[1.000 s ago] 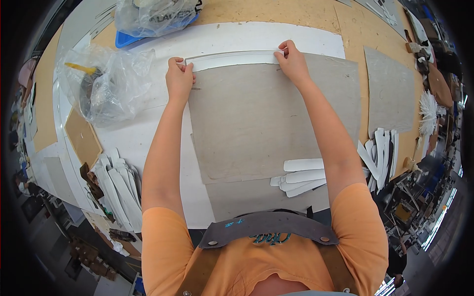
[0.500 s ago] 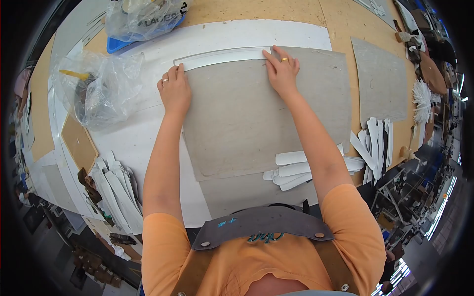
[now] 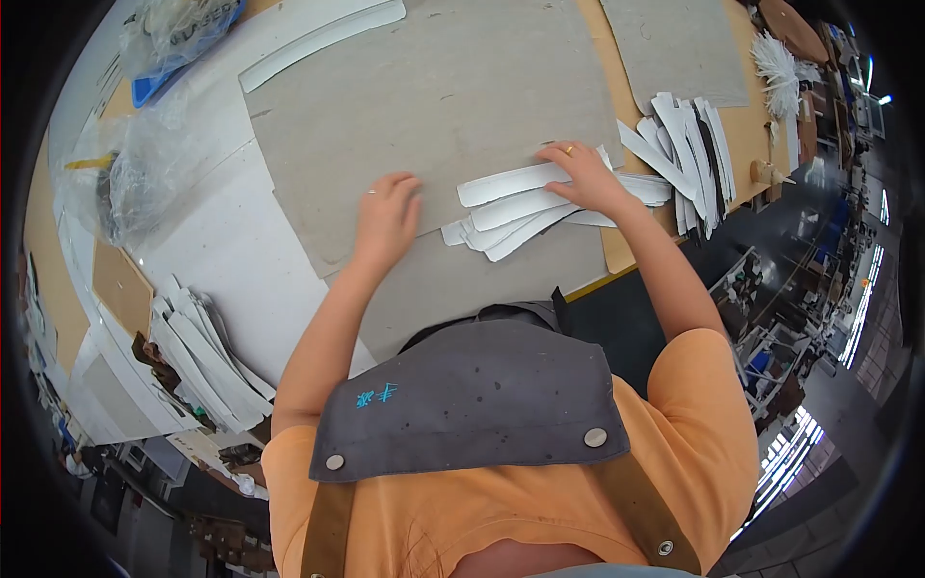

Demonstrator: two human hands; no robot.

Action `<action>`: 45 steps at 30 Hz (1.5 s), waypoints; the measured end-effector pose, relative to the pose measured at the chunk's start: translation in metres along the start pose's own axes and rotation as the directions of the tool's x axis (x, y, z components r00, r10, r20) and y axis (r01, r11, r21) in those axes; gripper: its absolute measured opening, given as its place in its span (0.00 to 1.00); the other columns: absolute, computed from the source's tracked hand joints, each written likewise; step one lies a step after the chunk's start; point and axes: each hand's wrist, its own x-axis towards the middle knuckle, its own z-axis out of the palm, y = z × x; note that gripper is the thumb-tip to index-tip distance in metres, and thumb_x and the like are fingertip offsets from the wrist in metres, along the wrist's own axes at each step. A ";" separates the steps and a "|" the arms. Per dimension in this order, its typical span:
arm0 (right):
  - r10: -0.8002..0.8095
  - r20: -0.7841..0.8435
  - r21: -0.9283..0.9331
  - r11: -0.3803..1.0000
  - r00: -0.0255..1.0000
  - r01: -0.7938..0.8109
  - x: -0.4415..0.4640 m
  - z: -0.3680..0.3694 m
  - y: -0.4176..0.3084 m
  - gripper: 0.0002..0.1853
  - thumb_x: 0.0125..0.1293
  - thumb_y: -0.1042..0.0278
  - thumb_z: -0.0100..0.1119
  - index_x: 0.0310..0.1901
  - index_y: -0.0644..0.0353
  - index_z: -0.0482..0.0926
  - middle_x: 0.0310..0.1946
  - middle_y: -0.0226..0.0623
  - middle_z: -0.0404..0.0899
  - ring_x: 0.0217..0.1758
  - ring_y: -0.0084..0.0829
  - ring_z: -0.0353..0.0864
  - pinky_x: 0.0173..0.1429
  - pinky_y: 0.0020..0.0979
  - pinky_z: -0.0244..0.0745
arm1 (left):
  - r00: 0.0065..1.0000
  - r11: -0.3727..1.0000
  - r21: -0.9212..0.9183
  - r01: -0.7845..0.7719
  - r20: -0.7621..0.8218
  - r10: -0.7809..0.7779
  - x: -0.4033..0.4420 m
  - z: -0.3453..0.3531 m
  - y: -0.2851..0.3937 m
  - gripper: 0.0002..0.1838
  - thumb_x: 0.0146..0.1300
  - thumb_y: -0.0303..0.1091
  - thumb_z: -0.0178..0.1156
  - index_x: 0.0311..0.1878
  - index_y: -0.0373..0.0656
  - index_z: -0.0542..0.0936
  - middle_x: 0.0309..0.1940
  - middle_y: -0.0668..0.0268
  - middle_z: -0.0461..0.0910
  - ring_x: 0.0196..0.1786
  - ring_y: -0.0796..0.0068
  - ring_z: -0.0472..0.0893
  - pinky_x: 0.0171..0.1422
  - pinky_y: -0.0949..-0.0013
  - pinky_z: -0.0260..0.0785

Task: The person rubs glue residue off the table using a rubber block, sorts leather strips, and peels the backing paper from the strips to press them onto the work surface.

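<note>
My left hand point(image 3: 388, 220) hovers over or rests on the large grey sheet point(image 3: 414, 106), holding nothing, fingers loosely bent and slightly blurred. At the right, my right hand point(image 3: 590, 181) reaches over the right end of a fanned pile of white strips point(image 3: 515, 183). Its thumb and fingers are apart, straddling the uppermost strip; whether they touch it I cannot tell. Along the far edge of the grey sheet lies a single curved white strip point(image 3: 323, 43), with no hand on it.
Another stack of white strips point(image 3: 689, 159) lies to the right, below a second grey sheet point(image 3: 674, 53). More strips point(image 3: 207, 356) are piled at the left. A clear plastic bag point(image 3: 145, 183) and a bagged blue tray point(image 3: 159, 85) stand at the far left.
Both hands have let go of the curved strip at the far edge and come back toward my body. My right hand is now at the strip pile. The view has shifted.
</note>
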 end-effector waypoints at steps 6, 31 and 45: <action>0.034 0.104 0.114 0.992 0.994 -0.046 0.006 0.019 -0.003 0.10 0.53 0.69 0.61 0.37 0.60 0.76 0.40 0.37 0.77 0.48 0.39 0.74 0.49 0.35 0.69 | 0.994 0.990 0.106 -0.092 0.070 0.084 0.018 0.072 0.045 0.14 0.55 0.29 0.57 0.47 0.44 0.76 0.46 0.60 0.74 0.51 0.61 0.72 0.58 0.57 0.57; 0.183 -0.050 0.675 0.731 0.982 -0.102 0.278 0.012 -0.046 0.11 0.61 0.67 0.56 0.44 0.60 0.77 0.37 0.30 0.76 0.41 0.24 0.72 0.46 0.27 0.68 | 0.716 0.693 -0.556 0.458 -0.231 -0.659 0.107 -0.128 -0.154 0.09 0.64 0.30 0.53 0.45 0.40 0.77 0.33 0.68 0.72 0.28 0.81 0.72 0.35 0.77 0.70; 0.401 0.086 0.556 0.741 0.912 -0.378 0.189 -0.015 -0.018 0.11 0.63 0.69 0.53 0.45 0.63 0.77 0.35 0.35 0.78 0.36 0.25 0.75 0.42 0.28 0.70 | 0.720 0.069 -0.877 0.475 0.342 -0.604 0.074 -0.009 -0.022 0.07 0.70 0.30 0.41 0.48 0.41 0.65 0.47 0.57 0.72 0.46 0.72 0.76 0.55 0.66 0.71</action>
